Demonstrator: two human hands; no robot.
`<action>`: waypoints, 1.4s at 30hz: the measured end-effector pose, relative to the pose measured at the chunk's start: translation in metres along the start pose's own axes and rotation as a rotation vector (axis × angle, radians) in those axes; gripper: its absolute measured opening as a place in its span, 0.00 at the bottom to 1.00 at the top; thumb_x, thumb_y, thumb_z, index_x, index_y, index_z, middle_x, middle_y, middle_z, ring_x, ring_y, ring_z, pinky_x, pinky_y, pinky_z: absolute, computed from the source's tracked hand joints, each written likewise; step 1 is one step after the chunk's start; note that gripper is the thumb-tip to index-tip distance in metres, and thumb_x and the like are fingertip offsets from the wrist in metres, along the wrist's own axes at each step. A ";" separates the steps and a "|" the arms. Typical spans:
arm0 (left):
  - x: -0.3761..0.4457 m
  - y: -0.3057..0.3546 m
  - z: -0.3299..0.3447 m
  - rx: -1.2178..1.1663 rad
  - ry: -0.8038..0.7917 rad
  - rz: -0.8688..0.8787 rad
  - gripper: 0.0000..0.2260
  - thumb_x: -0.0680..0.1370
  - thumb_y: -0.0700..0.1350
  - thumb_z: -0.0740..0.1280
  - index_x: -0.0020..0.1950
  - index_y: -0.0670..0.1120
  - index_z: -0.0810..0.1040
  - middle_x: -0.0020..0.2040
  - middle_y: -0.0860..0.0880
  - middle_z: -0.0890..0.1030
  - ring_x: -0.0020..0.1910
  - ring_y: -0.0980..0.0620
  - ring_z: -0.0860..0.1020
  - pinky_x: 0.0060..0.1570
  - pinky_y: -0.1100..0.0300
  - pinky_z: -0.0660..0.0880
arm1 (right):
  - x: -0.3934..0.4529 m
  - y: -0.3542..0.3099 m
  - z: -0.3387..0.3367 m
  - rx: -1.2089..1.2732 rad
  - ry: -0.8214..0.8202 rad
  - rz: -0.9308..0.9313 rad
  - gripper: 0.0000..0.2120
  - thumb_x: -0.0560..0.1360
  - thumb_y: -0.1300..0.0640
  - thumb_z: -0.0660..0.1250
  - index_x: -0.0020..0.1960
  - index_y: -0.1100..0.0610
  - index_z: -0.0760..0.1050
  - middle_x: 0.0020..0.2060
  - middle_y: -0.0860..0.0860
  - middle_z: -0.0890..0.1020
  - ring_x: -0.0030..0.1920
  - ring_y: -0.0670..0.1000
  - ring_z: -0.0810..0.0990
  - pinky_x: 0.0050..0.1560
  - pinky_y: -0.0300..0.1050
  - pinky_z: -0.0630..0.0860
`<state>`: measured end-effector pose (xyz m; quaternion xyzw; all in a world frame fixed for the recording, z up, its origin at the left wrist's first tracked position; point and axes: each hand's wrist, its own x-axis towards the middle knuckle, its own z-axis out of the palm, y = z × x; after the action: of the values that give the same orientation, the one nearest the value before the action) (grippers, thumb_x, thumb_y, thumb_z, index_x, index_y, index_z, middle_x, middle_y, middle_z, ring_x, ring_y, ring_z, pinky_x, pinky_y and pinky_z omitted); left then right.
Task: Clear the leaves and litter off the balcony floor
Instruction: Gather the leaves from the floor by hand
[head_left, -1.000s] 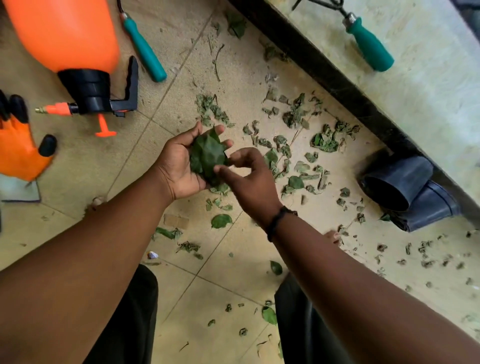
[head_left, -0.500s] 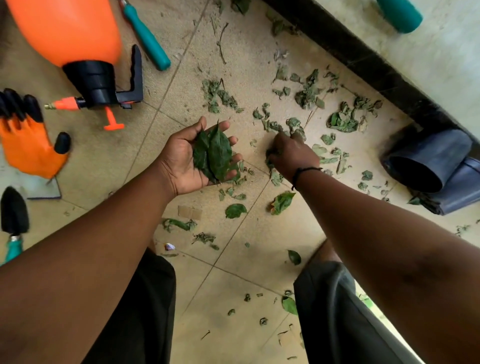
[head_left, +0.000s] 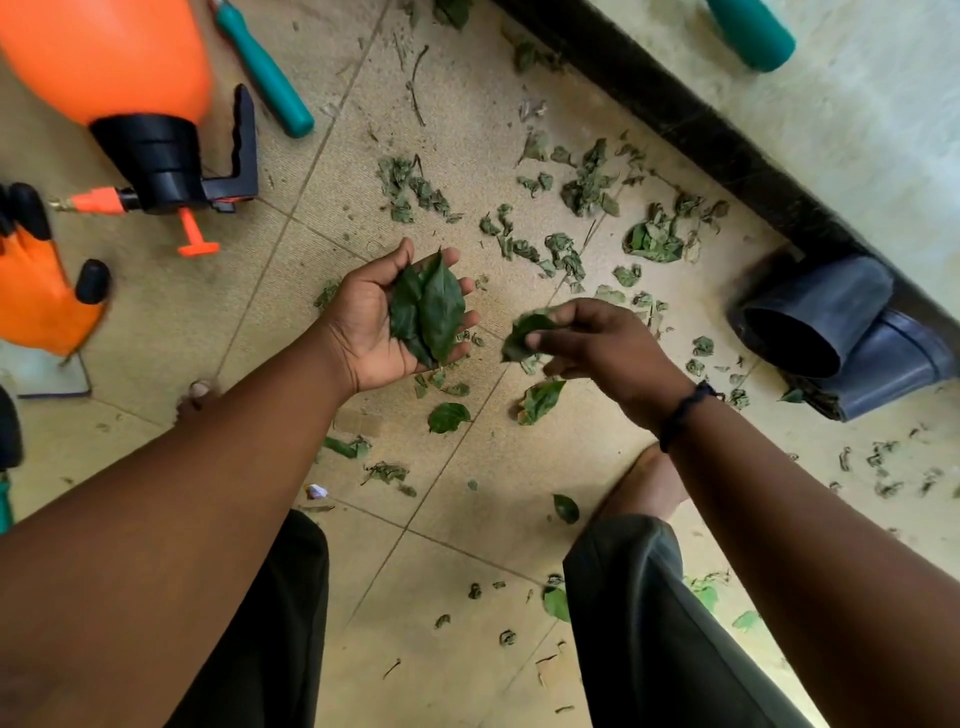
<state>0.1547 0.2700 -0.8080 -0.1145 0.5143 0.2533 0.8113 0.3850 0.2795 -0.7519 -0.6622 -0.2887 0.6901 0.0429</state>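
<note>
From the head view, looking straight down: the left hand (head_left: 387, 322) is palm up, fingers loosely cupped, a small stack of dark green leaves (head_left: 428, 306) lying in it. Just beside it, the right hand (head_left: 597, 348) hangs over the tiled floor (head_left: 249, 312), thumb and fingertips pinching a single curled leaf (head_left: 524, 332). Right below that hand, a larger fresh leaf (head_left: 540, 400) lies on the tile, another (head_left: 448, 417) near it. Beyond the hands, wilted scraps (head_left: 545, 249) are scattered toward the dark kerb (head_left: 701, 130). Upper left, an orange sprayer (head_left: 119, 78) lies on its side, a teal-handled tool (head_left: 265, 67) just beside it, an orange glove (head_left: 41, 301) at the left edge. A black pot (head_left: 810, 317) lies tipped at the right.
</note>
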 end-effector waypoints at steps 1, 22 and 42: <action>0.000 0.000 0.002 0.006 0.003 -0.004 0.20 0.80 0.61 0.55 0.57 0.52 0.81 0.52 0.48 0.84 0.51 0.45 0.82 0.53 0.47 0.76 | -0.006 -0.009 0.010 -0.009 -0.083 -0.019 0.06 0.72 0.62 0.73 0.45 0.57 0.77 0.41 0.54 0.84 0.34 0.48 0.79 0.40 0.41 0.75; -0.010 0.010 -0.012 -0.051 -0.030 0.069 0.21 0.79 0.62 0.56 0.52 0.51 0.83 0.48 0.49 0.82 0.51 0.42 0.82 0.49 0.46 0.78 | 0.086 0.047 -0.004 -1.416 0.236 -0.287 0.21 0.78 0.47 0.64 0.69 0.50 0.67 0.64 0.55 0.71 0.63 0.59 0.71 0.62 0.54 0.70; -0.025 0.018 -0.041 -0.161 0.057 0.188 0.22 0.80 0.63 0.55 0.53 0.52 0.84 0.49 0.50 0.83 0.54 0.45 0.81 0.52 0.47 0.79 | 0.018 -0.024 0.025 -0.239 0.175 -0.245 0.07 0.74 0.60 0.73 0.45 0.50 0.75 0.40 0.46 0.82 0.37 0.43 0.82 0.38 0.40 0.79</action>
<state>0.1046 0.2595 -0.8028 -0.1378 0.5236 0.3656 0.7571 0.3517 0.2985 -0.7582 -0.6801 -0.4420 0.5804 0.0725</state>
